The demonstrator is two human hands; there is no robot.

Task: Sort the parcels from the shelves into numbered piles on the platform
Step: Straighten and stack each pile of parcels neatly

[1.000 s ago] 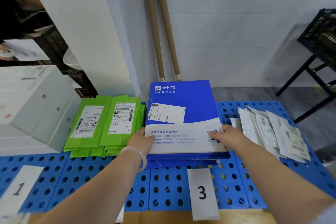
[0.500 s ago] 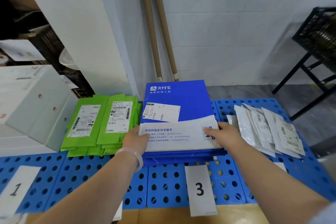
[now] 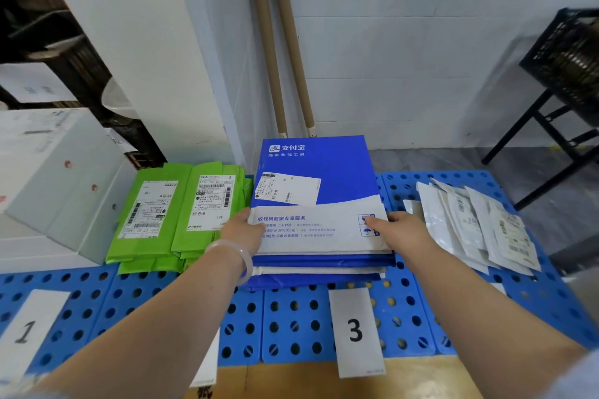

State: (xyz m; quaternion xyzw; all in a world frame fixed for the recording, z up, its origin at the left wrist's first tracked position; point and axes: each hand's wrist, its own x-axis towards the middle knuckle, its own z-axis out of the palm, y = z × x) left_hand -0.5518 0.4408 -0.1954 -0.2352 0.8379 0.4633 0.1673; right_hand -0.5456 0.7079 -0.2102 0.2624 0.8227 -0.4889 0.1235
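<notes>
Little has moved over the last second: both hands stay at the side edges of the top parcel [image 3: 324,233], which lies where it did. Item, blue perforated platform [image 3: 291,327], bearing four groups. Item, white boxes [image 3: 55,178], well left of the left fingers, behind card 1 [image 3: 29,330]. Item, stack of blue-and-white flat mailers between the two sets of fingers, behind card 3 [image 3: 355,330]; the top parcel is blue at the far end and white with blue print at the near end, carries a white address label, and looks thin and flexible. Item, green parcels [image 3: 181,214], just left of the left fingers, labelled, overlapping. Item, white pouches [image 3: 473,227], just right of the right fingers, fanned loosely. Item, left hand [image 3: 241,232], bracelet at the wrist, thumb laid on the white band, remaining fingers tucked at the edge, gripping it. Item, right hand [image 3: 403,227], thumb on the printed icons, fingers likewise at the edge. We judge this parcel placed or being squared on pile 3, with four piles already begun; what is left on the shelves we cannot tell.
</notes>
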